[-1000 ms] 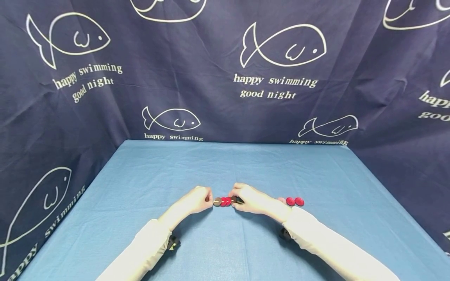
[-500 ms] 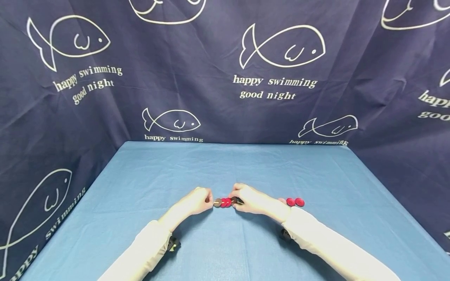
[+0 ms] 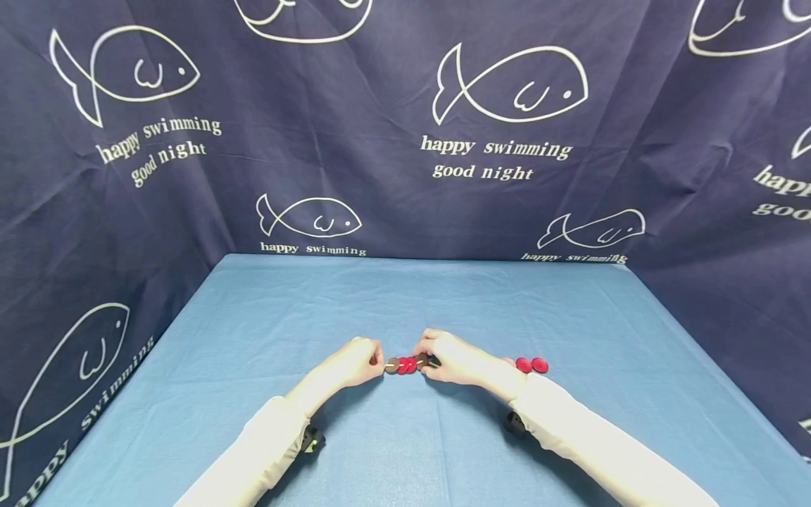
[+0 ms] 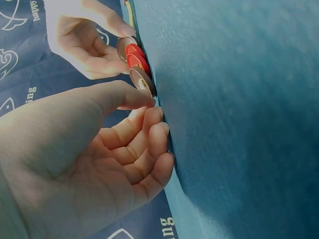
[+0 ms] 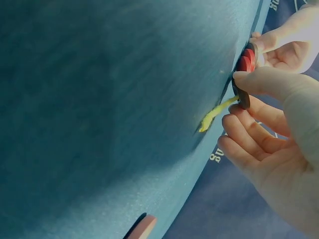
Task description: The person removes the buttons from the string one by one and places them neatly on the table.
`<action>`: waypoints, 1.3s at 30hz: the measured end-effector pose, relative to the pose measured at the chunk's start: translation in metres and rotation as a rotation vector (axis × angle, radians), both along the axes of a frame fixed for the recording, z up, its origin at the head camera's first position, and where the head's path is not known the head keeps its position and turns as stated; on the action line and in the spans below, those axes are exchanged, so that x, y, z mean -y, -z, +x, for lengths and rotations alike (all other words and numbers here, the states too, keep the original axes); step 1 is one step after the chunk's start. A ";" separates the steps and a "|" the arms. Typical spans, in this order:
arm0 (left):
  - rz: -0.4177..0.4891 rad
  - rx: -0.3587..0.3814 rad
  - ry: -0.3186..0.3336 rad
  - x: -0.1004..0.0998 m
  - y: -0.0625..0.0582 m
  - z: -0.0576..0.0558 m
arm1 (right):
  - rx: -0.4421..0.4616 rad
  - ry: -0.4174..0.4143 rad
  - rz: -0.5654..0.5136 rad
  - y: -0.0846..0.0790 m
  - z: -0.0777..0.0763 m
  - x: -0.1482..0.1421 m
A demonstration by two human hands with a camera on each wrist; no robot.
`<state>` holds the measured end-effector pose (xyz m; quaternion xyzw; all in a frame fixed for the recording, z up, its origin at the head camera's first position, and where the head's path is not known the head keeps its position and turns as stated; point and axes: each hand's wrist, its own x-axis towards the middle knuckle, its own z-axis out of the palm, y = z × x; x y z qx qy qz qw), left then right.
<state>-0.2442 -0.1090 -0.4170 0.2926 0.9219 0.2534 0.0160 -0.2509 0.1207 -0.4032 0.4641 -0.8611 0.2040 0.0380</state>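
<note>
In the head view, two brown buttons and two red buttons are strung in a row on a yellow string, low over the blue cloth. My left hand point(image 3: 357, 360) pinches the string at the row's left end, beside a brown button point(image 3: 392, 365). Overlapping red buttons point(image 3: 411, 363) sit in the middle. With thumb and fingers my right hand point(image 3: 451, 359) grips the other brown button point(image 3: 422, 362). The yellow string point(image 5: 217, 115) trails out past that button in the right wrist view. The left fingertips partly hide the string's left end in the left wrist view.
Loose red buttons point(image 3: 523, 365) lie in a line to the right, next to a pink button point(image 5: 142, 229) partly covered by the right forearm in the head view. Blue cloth point(image 3: 393, 303) covers the table, and a dark fish-print curtain point(image 3: 393, 141) stands behind.
The right hand has shifted very slightly to the right, and more of the brown button's face shows between its fingers. My left hand has stayed in place.
</note>
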 end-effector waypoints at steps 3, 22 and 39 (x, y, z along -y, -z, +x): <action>-0.002 -0.003 0.003 0.000 0.000 0.000 | -0.004 -0.006 -0.005 0.000 0.000 -0.001; -0.001 -0.018 0.003 -0.001 0.000 0.000 | -0.023 -0.008 -0.007 0.003 -0.001 -0.009; -0.005 -0.021 -0.002 0.001 0.001 0.001 | -0.031 -0.008 -0.015 0.002 0.000 -0.015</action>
